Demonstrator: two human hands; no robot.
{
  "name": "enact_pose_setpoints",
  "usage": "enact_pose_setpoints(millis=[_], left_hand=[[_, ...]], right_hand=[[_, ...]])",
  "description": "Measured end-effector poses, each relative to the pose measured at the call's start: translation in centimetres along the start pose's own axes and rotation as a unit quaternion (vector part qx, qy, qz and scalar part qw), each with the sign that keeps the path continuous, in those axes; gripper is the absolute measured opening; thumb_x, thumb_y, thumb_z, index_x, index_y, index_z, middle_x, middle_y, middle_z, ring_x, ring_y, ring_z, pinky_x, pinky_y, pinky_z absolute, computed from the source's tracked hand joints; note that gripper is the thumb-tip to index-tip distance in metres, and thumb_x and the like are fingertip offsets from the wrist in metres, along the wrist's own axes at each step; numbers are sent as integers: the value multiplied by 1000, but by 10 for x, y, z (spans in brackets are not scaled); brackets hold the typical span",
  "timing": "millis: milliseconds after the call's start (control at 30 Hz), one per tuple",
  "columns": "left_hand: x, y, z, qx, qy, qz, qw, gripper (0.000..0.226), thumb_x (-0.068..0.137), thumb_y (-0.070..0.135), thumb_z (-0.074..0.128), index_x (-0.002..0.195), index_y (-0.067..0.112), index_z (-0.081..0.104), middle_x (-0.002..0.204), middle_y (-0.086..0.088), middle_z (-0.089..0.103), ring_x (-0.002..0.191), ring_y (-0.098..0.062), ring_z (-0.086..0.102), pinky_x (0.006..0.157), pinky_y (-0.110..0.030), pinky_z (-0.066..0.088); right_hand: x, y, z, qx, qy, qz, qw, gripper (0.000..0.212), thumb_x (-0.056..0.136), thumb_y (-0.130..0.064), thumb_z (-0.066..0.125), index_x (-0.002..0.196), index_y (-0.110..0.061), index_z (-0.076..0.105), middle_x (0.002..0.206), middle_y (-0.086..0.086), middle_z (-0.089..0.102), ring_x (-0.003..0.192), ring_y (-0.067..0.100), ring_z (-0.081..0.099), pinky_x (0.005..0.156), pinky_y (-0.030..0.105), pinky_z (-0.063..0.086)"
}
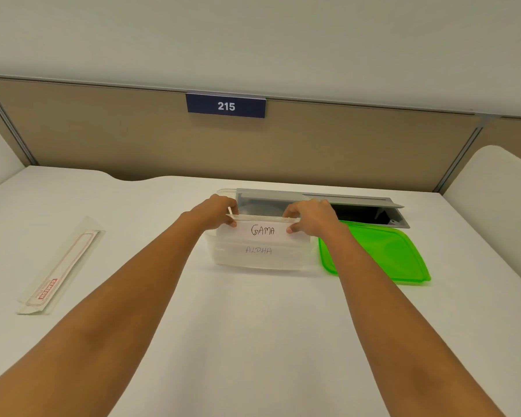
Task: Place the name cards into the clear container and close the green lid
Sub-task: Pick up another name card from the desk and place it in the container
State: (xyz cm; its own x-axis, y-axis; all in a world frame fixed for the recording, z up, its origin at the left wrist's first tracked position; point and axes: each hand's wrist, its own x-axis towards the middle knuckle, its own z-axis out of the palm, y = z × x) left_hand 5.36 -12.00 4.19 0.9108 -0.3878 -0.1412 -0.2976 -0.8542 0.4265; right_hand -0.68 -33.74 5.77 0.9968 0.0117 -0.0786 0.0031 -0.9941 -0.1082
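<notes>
Head view, items as we log them:

1. White laminate bench (253, 326), backed by a tan fabric partition (103, 130) carrying a dark blue plate numbered 215 (226, 106).

2. Clear rectangular plastic container (259, 260), open-topped, standing on the bench at centre. Through its near wall we read a white card lettered ALPHA (258, 250), already inside.

3. White folded paper name card lettered GAMA (263, 230), held level over the container's near rim, its lettered face towards us. We cannot tell whether its lower edge touches the card beneath.

4. Our left hand (220, 213), pinching the card's left end; the fingers (233, 224) are narrow, closed on the card's top fold.

5. Our right hand (310, 216), pinching the card's right end; fingers likewise narrow and closed on the fold. Both forearms are bare and reach in from the lower corners.

6. Translucent green plastic lid (382, 254), lying flat on the bench just beside the container's right wall, off the container.

7. Grey cable hatch (358, 203) set in the bench behind the container, its flap raised over a dark opening.

8. Long narrow clear sleeve with red printing (60, 266), lying on the bench well apart to the left.
</notes>
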Motion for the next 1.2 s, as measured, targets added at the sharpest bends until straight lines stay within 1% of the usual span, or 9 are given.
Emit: enact_pose_setpoints(millis=[200, 367, 433, 533, 667, 800, 900, 1067, 1200], left_hand=[[7, 1, 9, 60, -45, -14, 997, 31, 85, 15, 66, 115, 8, 58, 126, -16, 54, 111, -33, 56, 93, -37, 44], [9, -1, 20, 96, -59, -16, 994, 30, 86, 15, 66, 113, 8, 58, 124, -15, 55, 107, -32, 58, 87, -33, 45], [10, -2, 23, 106, -61, -17, 992, 28, 86, 14, 65, 113, 9, 58, 123, -14, 56, 106, -32, 58, 85, -32, 45], [11, -1, 25, 125, -68, -20, 990, 26, 87, 13, 64, 112, 10, 60, 123, -12, 55, 105, -31, 59, 88, -33, 47], [14, 0, 25, 156, -87, -26, 984, 25, 89, 12, 61, 114, 13, 59, 125, -10, 53, 107, -30, 59, 83, -31, 46], [17, 2, 23, 173, -106, -33, 979, 30, 89, 17, 60, 118, 14, 57, 127, -9, 52, 110, -28, 57, 86, -31, 45], [18, 4, 24, 183, -109, -34, 977, 31, 90, 16, 60, 120, 13, 56, 127, -10, 52, 111, -28, 57, 83, -29, 44], [18, 5, 24, 175, -108, -45, 978, 35, 89, 15, 60, 125, 17, 55, 133, -9, 49, 115, -28, 56, 92, -31, 45], [12, 13, 21, 157, -109, -38, 981, 39, 91, 26, 58, 128, 15, 55, 134, -10, 49, 119, -28, 53, 97, -33, 44]], right_hand=[[3, -4, 13, -18, -41, 0, 999, 38, 82, -35, 70, 118, -26, 61, 121, -4, 66, 115, 20, 58, 96, 35, 39], [7, -8, 21, -50, -55, -6, 997, 32, 85, -32, 68, 116, -27, 62, 123, -1, 64, 113, 21, 59, 92, 34, 47], [9, -9, 25, -53, -60, -4, 997, 29, 86, -30, 67, 115, -29, 63, 124, 0, 63, 113, 22, 59, 91, 34, 48], [13, -10, 29, -55, -65, -2, 996, 27, 88, -23, 65, 114, -29, 64, 124, 1, 62, 112, 23, 59, 91, 34, 46], [19, -11, 33, -56, -83, -5, 995, 27, 88, -16, 61, 111, -30, 64, 123, 1, 62, 111, 22, 59, 90, 35, 46], [25, -11, 33, -55, -110, -3, 992, 29, 84, -21, 66, 112, -30, 63, 125, 1, 60, 111, 22, 59, 90, 34, 47], [27, -9, 33, -39, -129, 6, 991, 32, 82, -22, 69, 112, -29, 62, 126, 3, 59, 110, 23, 60, 87, 33, 48], [27, -8, 32, -16, -139, 7, 990, 35, 82, -17, 69, 114, -27, 62, 127, 4, 57, 110, 24, 60, 89, 34, 50], [25, -7, 31, -3, -123, 2, 992, 33, 87, -7, 60, 115, -24, 63, 129, 5, 56, 111, 25, 59, 93, 35, 51]])
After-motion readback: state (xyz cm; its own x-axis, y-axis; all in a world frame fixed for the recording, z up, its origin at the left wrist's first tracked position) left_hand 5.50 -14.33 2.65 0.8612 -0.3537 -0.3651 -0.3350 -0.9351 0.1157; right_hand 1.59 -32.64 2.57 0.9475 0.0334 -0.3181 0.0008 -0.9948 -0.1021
